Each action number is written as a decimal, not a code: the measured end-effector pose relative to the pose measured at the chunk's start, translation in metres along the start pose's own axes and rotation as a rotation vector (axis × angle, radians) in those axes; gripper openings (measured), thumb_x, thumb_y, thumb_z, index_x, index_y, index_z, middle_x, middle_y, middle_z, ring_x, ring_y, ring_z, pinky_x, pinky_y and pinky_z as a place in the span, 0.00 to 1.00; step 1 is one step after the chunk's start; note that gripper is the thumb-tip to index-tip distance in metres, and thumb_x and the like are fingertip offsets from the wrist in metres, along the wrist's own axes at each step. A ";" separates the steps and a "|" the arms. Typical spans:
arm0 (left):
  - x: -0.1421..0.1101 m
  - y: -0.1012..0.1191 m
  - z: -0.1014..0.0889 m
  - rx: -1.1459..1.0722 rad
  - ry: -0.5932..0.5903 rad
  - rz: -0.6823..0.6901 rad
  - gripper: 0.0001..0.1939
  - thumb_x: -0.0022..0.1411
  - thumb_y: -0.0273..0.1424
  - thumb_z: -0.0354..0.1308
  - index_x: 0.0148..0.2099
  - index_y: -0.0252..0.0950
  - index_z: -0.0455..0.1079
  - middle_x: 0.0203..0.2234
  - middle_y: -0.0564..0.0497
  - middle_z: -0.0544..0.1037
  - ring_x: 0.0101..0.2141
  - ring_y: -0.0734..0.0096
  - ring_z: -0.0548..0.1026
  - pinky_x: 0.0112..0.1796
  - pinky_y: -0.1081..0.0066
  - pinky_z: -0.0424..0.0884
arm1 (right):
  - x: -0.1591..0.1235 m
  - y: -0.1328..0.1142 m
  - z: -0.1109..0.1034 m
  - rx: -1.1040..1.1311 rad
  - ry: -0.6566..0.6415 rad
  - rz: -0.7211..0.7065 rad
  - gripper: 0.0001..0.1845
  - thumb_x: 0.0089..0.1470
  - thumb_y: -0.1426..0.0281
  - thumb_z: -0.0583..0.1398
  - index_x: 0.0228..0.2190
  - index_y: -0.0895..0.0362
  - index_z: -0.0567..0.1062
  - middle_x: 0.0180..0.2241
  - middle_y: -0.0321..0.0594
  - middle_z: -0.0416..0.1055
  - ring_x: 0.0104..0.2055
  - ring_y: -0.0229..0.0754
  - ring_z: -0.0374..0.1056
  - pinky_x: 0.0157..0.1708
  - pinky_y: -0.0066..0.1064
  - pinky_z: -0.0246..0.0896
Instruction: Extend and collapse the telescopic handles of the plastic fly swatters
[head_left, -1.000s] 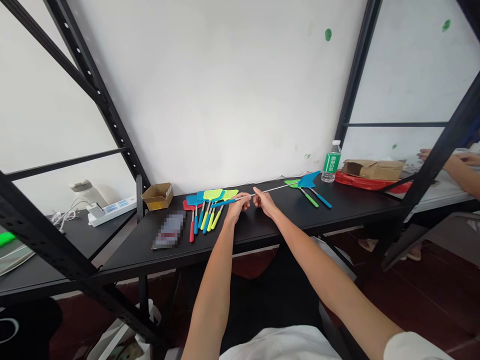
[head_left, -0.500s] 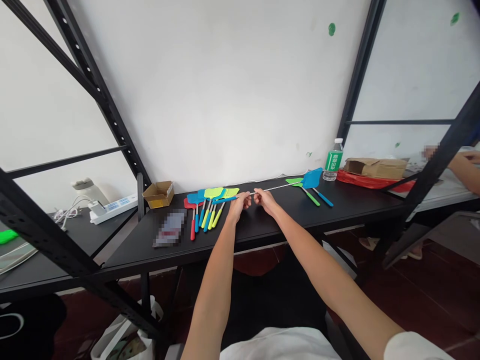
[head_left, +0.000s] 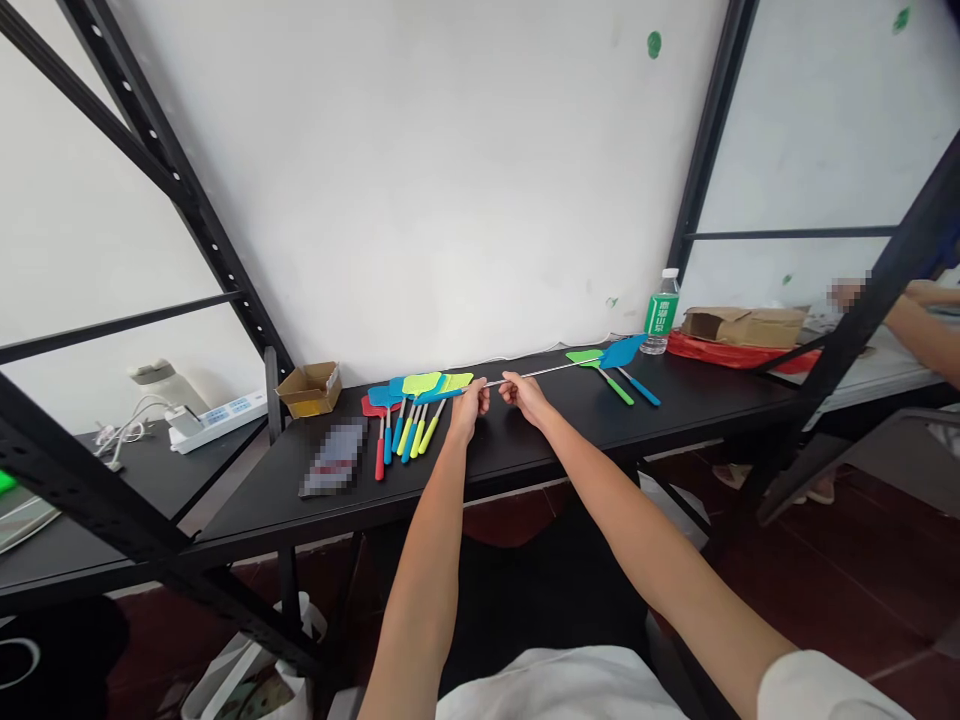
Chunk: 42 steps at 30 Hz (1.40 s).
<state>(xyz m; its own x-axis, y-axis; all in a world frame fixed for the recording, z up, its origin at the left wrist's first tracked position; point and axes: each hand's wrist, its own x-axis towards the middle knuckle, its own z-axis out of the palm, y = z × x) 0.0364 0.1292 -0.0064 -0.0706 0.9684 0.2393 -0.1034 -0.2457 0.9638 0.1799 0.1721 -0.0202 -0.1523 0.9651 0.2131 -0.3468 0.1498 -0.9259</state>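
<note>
A blue fly swatter (head_left: 622,351) with a long thin metal rod is stretched across in front of me, its paddle to the right. My left hand (head_left: 470,400) is closed where its blue handle meets the rod. Farther along, my right hand (head_left: 524,395) pinches the rod between thumb and fingers. Left of my hands lies a row of several fly swatters (head_left: 421,384) in blue, yellow-green and red, handles toward me. Under the held paddle, a green fly swatter (head_left: 616,386) and another blue-handled one (head_left: 640,386) rest on the black table (head_left: 555,440).
A small open cardboard box (head_left: 309,390) and a blurred flat item (head_left: 335,457) lie at the left. A water bottle (head_left: 661,315) stands at the back right, near a brown carton (head_left: 742,327) on red plastic. Black shelf posts flank the table. Another person's arm (head_left: 926,325) shows far right.
The held swatter's paddle has turned a little about its rod. Both hands keep their hold and have barely moved; the view has shifted slightly.
</note>
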 end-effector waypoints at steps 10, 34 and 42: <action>0.003 -0.001 0.001 -0.003 -0.011 -0.016 0.17 0.58 0.42 0.58 0.23 0.36 0.67 0.13 0.54 0.67 0.17 0.76 0.63 0.20 0.75 0.58 | 0.003 0.002 -0.003 -0.001 0.002 0.011 0.19 0.47 0.56 0.64 0.16 0.58 0.75 0.15 0.38 0.68 0.18 0.34 0.61 0.22 0.28 0.55; 0.001 0.000 0.001 -0.006 -0.020 -0.030 0.17 0.58 0.42 0.59 0.23 0.36 0.67 0.13 0.54 0.67 0.16 0.77 0.63 0.20 0.75 0.58 | -0.001 -0.003 -0.001 -0.004 0.009 0.009 0.19 0.48 0.57 0.64 0.16 0.58 0.74 0.15 0.38 0.69 0.18 0.33 0.61 0.22 0.27 0.55; 0.002 -0.001 0.001 -0.014 -0.021 -0.036 0.17 0.58 0.42 0.59 0.24 0.36 0.67 0.14 0.54 0.68 0.16 0.77 0.63 0.20 0.74 0.58 | -0.002 -0.003 -0.002 0.001 0.010 0.005 0.21 0.47 0.55 0.66 0.16 0.58 0.75 0.16 0.38 0.69 0.18 0.34 0.62 0.22 0.27 0.55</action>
<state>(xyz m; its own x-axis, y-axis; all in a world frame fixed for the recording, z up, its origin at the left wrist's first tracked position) 0.0378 0.1317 -0.0069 -0.0457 0.9772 0.2074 -0.1194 -0.2115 0.9701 0.1829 0.1704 -0.0187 -0.1445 0.9680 0.2051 -0.3472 0.1445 -0.9266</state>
